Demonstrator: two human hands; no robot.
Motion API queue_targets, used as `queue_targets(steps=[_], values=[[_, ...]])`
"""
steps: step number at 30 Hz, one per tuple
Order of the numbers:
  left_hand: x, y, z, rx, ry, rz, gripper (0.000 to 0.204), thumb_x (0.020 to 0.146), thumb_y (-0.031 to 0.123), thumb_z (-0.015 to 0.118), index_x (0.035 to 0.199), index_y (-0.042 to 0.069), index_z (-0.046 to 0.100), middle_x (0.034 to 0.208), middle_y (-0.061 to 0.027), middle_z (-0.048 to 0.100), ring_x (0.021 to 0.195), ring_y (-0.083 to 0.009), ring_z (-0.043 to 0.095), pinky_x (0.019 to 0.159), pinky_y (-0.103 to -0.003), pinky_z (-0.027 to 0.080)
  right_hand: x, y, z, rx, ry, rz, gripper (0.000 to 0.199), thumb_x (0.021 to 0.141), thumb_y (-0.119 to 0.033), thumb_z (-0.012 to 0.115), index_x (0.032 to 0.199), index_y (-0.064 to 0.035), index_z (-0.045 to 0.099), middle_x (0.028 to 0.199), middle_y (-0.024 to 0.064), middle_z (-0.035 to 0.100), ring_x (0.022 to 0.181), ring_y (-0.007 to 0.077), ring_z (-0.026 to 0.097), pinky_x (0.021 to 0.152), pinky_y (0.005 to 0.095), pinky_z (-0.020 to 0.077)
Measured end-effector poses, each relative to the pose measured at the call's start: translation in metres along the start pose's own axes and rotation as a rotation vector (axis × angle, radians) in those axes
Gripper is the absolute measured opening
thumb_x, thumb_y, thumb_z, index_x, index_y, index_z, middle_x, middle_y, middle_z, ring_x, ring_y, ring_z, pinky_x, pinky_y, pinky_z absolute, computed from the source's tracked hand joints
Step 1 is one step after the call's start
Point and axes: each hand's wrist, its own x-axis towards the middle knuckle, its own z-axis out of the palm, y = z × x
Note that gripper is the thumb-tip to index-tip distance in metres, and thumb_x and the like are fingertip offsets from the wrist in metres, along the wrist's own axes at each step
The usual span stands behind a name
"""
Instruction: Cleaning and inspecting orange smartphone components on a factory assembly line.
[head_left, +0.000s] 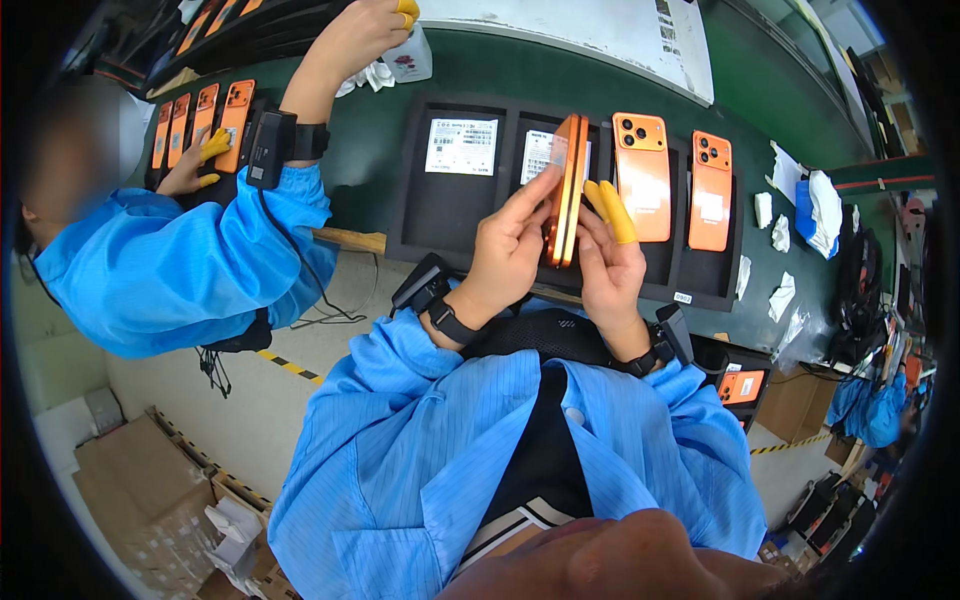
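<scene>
Orange, glossy, slab-shaped phone point(568, 190) held on edge over a black, shallow, compartmented tray point(440, 215)

Two parallel golden edges show on the held piece, so whether it is one phone or two laid together cannot be told for certain. It stands nearly upright between the hands, over the tray's second compartment from the left. The bare left hand point(508, 252) is clamped on it from the left, one finger laid along the shiny face. The right hand point(612, 265), with yellow, rubbery finger covers point(622, 218) on two fingers, meets it from the right; how firmly that hand grips is partly hidden.

A white, printed, rectangular label point(461, 147) lies in the first compartment, and another white printed label point(537, 152) shows partly behind the phone. Two orange, three-lensed phones lie back up, one in the third compartment point(642, 190) and one in the fourth point(711, 195).

The tray rests on a dark green, smooth tabletop point(745, 75). Crumpled white paper scraps point(781, 235) are strewn right of it, near a blue-and-white soft packet point(815, 215). At the left, a co-worker in a blue, loose-sleeved jacket point(180, 270) has one hand point(195, 170) at a row of orange phones point(205, 110).
</scene>
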Motion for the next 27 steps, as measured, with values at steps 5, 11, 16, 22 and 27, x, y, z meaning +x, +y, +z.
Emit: queue_targets(steps=[5, 11, 16, 22, 27], values=[[0.009, 0.002, -0.006, 0.036, 0.066, -0.123, 0.061, 0.092, -0.017, 0.032, 0.152, -0.004, 0.036, 0.154, -0.0196, 0.042, 0.14, -0.0256, 0.045, 0.114, -0.036, 0.039, 0.013, 0.013, -0.003, -0.472, -0.064, 0.002, 0.051, 0.091, 0.008, 0.051, 0.142, 0.0058, 0.047, 0.136, 0.0266, 0.058, 0.125, 0.0336, 0.06, 0.104, 0.0377, 0.0482], [0.009, 0.004, -0.006, 0.177, 0.086, -0.174, 0.065, 0.088, -0.017, 0.033, 0.151, -0.001, 0.042, 0.136, -0.0174, 0.061, 0.119, -0.0198, 0.062, 0.099, -0.028, 0.049, 0.015, 0.009, 0.002, -0.594, -0.063, 0.014, 0.05, 0.088, 0.007, 0.053, 0.138, 0.0054, 0.052, 0.132, 0.0266, 0.059, 0.119, 0.0403, 0.063, 0.1, 0.0389, 0.0499], [0.013, 0.0, -0.007, 0.215, 0.049, -0.176, 0.061, 0.093, -0.016, 0.031, 0.151, -0.001, 0.041, 0.142, -0.0143, 0.056, 0.122, -0.0167, 0.059, 0.104, -0.029, 0.047, 0.016, 0.012, 0.002, -0.582, -0.041, -0.034, 0.049, 0.089, 0.009, 0.051, 0.138, 0.0051, 0.052, 0.127, 0.0238, 0.063, 0.112, 0.0354, 0.067, 0.096, 0.038, 0.0523], [0.014, -0.002, -0.008, 0.229, 0.04, -0.181, 0.063, 0.092, -0.017, 0.03, 0.152, 0.0, 0.039, 0.142, -0.0159, 0.055, 0.126, -0.0196, 0.057, 0.106, -0.03, 0.046, 0.015, 0.014, 0.001, -0.555, -0.018, -0.012, 0.048, 0.089, 0.01, 0.05, 0.137, 0.0053, 0.053, 0.126, 0.0224, 0.064, 0.109, 0.0322, 0.07, 0.093, 0.0364, 0.0539], [0.015, -0.005, -0.011, 0.343, 0.03, -0.165, 0.064, 0.092, -0.017, 0.029, 0.152, -0.001, 0.039, 0.142, -0.0169, 0.055, 0.126, -0.0205, 0.058, 0.106, -0.03, 0.046, 0.018, 0.011, 0.002, -0.595, -0.039, -0.056, 0.047, 0.091, 0.01, 0.049, 0.138, 0.0055, 0.053, 0.125, 0.0228, 0.064, 0.108, 0.0315, 0.07, 0.093, 0.0366, 0.0541]])
